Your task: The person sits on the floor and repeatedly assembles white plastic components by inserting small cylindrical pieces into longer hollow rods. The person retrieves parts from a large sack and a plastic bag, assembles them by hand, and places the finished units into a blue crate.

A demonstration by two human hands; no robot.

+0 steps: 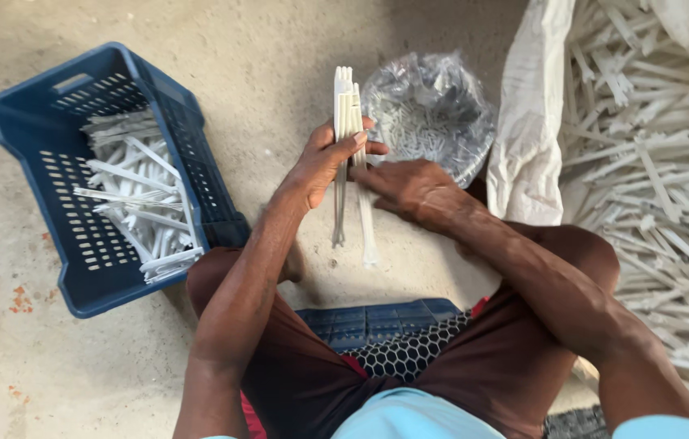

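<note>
Left hand grips upright white strips; right hand touching.

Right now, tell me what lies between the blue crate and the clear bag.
In the head view, the left hand gripping white strips, above bare concrete floor.

Soft, even daylight, brightest at the right — faint shadows, no glare, slight blur toward the edges
</note>
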